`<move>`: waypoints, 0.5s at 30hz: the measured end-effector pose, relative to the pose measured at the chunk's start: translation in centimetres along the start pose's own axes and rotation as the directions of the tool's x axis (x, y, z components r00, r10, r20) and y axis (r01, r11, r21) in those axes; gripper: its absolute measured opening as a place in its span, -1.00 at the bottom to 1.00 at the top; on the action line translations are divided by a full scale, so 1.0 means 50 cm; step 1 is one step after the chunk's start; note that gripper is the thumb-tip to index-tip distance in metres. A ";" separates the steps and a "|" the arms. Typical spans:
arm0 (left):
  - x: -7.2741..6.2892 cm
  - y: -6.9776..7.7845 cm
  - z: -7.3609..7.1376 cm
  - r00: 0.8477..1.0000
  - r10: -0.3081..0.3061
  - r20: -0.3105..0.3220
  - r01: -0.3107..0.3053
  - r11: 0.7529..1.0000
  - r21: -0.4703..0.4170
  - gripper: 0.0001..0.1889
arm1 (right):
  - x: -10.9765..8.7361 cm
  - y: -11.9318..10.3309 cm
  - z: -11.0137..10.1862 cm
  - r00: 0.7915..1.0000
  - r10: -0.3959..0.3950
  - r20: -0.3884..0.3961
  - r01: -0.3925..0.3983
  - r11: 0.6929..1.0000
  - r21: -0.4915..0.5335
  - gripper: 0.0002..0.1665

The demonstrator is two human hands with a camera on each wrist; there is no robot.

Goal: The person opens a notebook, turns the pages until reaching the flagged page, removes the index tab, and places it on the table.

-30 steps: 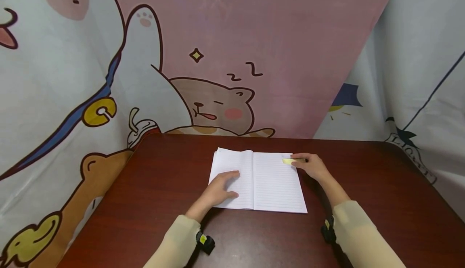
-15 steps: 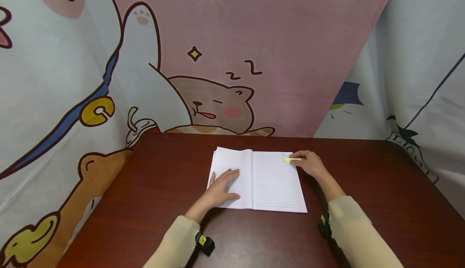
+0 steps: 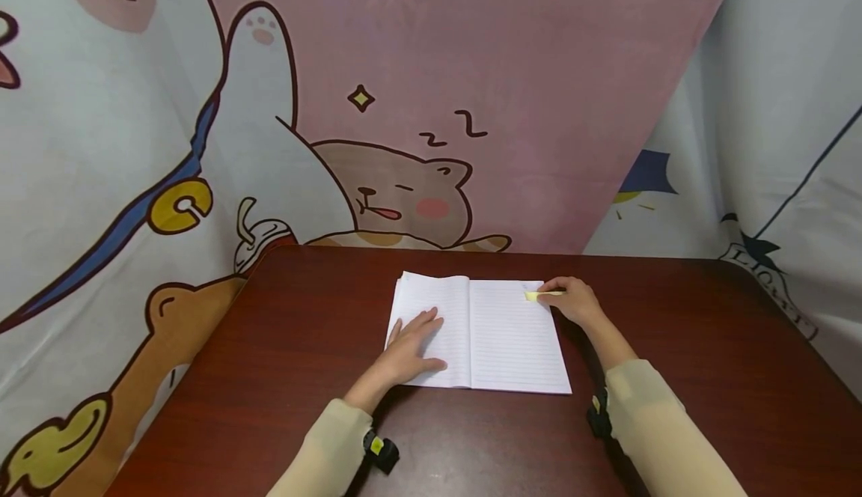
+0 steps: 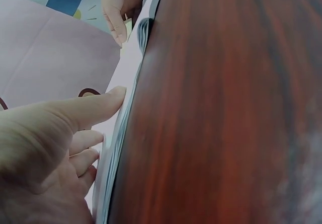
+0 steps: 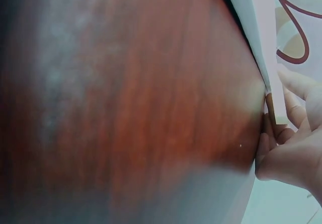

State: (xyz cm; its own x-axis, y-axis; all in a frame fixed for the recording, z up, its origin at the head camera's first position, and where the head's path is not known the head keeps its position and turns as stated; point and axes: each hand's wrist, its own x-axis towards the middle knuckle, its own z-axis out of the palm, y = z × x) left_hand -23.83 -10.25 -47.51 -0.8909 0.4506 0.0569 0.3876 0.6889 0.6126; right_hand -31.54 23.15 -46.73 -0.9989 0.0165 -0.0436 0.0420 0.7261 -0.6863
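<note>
An open notebook with ruled white pages lies on the table. My left hand rests on its left page, fingers spread and thumb towards the centre fold; in the left wrist view the thumb lies along the page near the lower edge. At the top right corner of the right page, my right hand pinches a small pale yellow paper strip, whose free end lies over the page. Part of the strip is hidden by the fingers. In the right wrist view the right hand is at the notebook's corner.
The dark reddish-brown table extends around the notebook on all sides. Behind it hangs a cartoon-printed cloth, and a white cloth hangs at the right. A small dark camera is strapped to the left wrist.
The fingers of my left hand have spread and settled flatter on the left page. My right hand has shifted slightly at the page corner, with the yellow strip in nearly the same place.
</note>
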 end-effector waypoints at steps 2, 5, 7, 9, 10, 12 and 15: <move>0.000 0.001 0.000 1.000 -0.011 0.016 0.011 1.000 0.017 -0.21 | -0.001 -0.002 -0.001 1.000 0.005 -0.001 -0.005 1.000 -0.012 -0.70; -0.001 0.001 -0.001 0.999 -0.024 0.038 0.022 0.999 0.046 -0.20 | 0.000 -0.003 -0.002 1.000 0.016 0.003 -0.016 0.999 -0.040 -0.66; -0.001 0.001 -0.001 0.998 -0.027 0.048 0.025 0.998 0.055 -0.19 | 0.000 -0.003 -0.004 1.000 0.020 0.008 -0.020 0.998 -0.057 -0.62; -0.001 0.000 -0.002 0.999 -0.021 0.048 0.018 0.998 0.062 -0.19 | 0.001 -0.002 -0.004 1.000 0.019 0.012 -0.018 0.998 -0.067 -0.60; -0.001 0.000 -0.002 0.999 -0.020 0.050 0.017 0.998 0.064 -0.19 | 0.001 -0.002 -0.004 1.000 0.017 0.014 -0.016 0.998 -0.063 -0.60; 0.000 -0.001 -0.001 0.998 -0.021 0.052 0.017 0.998 0.068 -0.19 | 0.002 0.000 -0.005 1.000 0.007 0.018 -0.006 0.998 -0.058 -0.60; 0.002 -0.002 -0.001 0.998 -0.027 0.056 0.023 0.997 0.068 -0.19 | 0.003 0.003 -0.004 1.000 -0.010 0.022 0.011 0.999 -0.044 -0.62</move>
State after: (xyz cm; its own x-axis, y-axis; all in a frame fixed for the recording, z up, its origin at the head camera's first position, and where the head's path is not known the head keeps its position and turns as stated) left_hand -23.96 -10.28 -47.54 -0.8864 0.4628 -0.0034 0.3822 0.7362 0.5586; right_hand -31.71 23.41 -46.68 -0.9986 -0.0054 -0.0528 0.0305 0.7557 -0.6542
